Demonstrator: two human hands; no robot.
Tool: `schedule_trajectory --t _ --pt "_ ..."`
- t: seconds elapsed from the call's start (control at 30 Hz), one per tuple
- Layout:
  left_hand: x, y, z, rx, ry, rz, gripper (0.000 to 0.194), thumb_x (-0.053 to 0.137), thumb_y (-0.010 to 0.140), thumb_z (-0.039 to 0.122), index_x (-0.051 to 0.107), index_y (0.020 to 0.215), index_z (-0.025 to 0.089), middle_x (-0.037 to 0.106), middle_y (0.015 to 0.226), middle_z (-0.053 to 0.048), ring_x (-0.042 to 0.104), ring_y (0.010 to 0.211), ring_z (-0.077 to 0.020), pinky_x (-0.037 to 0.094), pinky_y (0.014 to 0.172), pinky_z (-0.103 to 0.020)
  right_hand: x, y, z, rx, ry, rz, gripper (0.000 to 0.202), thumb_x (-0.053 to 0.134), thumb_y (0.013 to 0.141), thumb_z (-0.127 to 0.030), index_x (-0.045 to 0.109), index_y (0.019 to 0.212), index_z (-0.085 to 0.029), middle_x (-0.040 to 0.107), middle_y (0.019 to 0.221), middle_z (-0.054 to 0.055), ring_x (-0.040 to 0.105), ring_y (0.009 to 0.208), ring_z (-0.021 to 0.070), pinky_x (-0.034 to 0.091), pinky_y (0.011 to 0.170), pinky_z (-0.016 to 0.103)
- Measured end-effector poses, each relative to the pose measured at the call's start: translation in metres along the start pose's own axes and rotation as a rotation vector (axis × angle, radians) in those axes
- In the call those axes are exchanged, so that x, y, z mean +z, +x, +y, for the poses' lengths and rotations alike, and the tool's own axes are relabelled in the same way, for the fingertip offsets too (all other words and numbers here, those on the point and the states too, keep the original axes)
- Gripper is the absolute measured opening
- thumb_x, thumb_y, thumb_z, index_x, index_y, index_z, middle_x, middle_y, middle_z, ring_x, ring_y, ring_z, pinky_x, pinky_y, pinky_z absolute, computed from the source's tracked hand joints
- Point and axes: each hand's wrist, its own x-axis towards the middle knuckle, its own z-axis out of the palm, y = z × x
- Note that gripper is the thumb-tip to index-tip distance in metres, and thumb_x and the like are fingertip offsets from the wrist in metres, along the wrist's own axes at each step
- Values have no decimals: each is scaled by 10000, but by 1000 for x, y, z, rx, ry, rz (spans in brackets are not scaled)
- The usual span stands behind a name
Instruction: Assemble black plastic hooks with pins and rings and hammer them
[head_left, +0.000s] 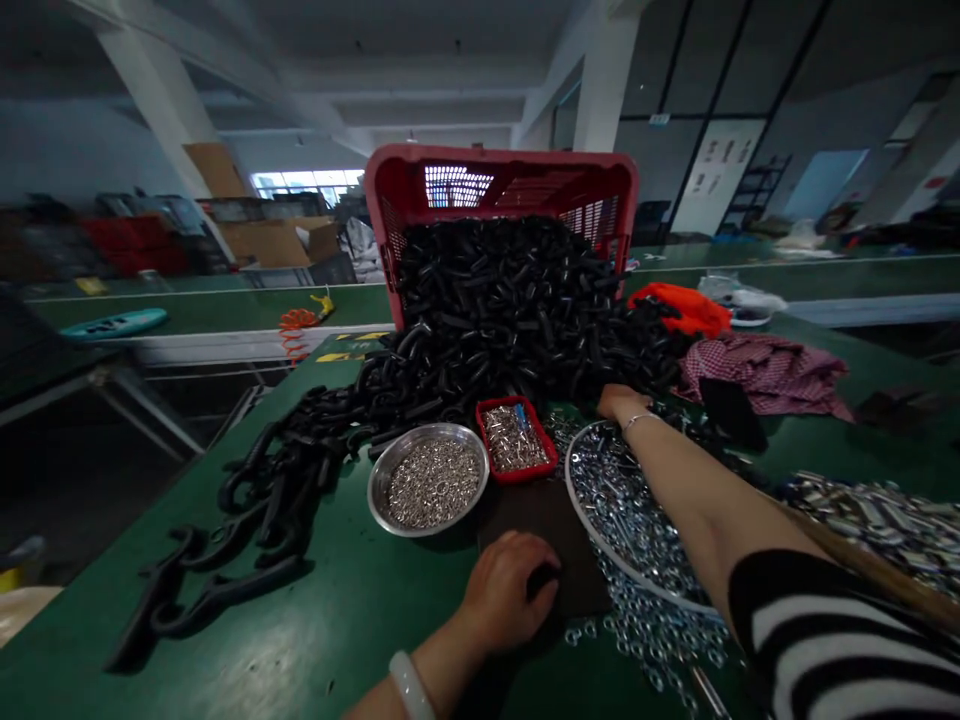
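My left hand [514, 588] rests over a dark flat mat [544, 525], fingers curled in. Something dark shows between thumb and forefinger, but I cannot make out what. My right hand [624, 402] reaches across a round tray [574, 480] of small shiny metal parts to the lower edge of a heap of black curved plastic parts [487, 320]. Its fingertips are hidden. Between the hands and the heap are a metal bowl [379, 505] full of small silvery pieces and a red basket [546, 468] of metal pins or screws.
A large red crate [502, 155] lies tipped behind the heap, spilling black parts. Loose black parts [217, 600] spread left; loose nut-like rings [645, 625] lie at front right. Metal pieces [892, 525], a checked cloth [772, 375] and an orange cloth [686, 308] are right.
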Motion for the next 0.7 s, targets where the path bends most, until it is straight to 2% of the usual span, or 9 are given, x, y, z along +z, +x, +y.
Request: schedule_trajectory --t 0.07,0.13,0.3,0.43,0.53,0.6,0.7 --pt "1 0 0 -7 3 0 232 566 703 171 602 929 213 637 966 -27 548 902 -185 412 816 -320 -4 -4 -4 31 13 -32 408 633 676 -268 617 1013 -40 599 1021 252 571 990 326 439 778 465" --pt "1 1 0 -9 8 -5 230 567 703 176 602 927 212 636 963 -30 546 905 -189 412 814 -323 -9 -10 -12 -2 35 -49 391 632 704 -271 601 1038 -68 595 1043 211 572 982 300 455 774 434" --pt "0 0 1 1 16 1 223 559 712 179 598 930 201 634 966 -35 545 904 -191 407 824 -332 -10 -34 -43 -258 143 -20 323 512 845 -325 524 1123 -161 544 1127 80 554 953 184 472 795 390" --pt "0 -2 1 0 -7 16 226 561 707 168 603 926 205 639 961 -30 550 902 -186 401 828 -330 -5 -58 -57 -419 278 39 221 559 751 -139 608 964 -171 614 1017 38 551 944 155 423 833 275" --pt "0 -2 -1 -14 -38 7 210 571 704 180 618 907 204 643 948 -36 552 897 -192 396 826 -338 -15 -69 -51 -469 389 103 252 485 723 -91 606 933 -161 625 988 41 557 921 159 413 816 268" --pt "-1 1 0 -86 -118 3 211 596 700 216 627 908 202 643 937 -48 555 890 -200 398 822 -346 -28 -79 -39 -481 456 120 251 451 738 -107 580 950 -143 625 968 58 574 866 162 431 776 282" --pt "-6 12 7 -314 -492 43 361 599 727 335 575 1059 196 605 1063 -86 565 908 -193 421 801 -333 -41 -111 -21 -547 560 66 316 452 760 -141 494 1073 -161 624 975 47 601 775 135 461 715 276"
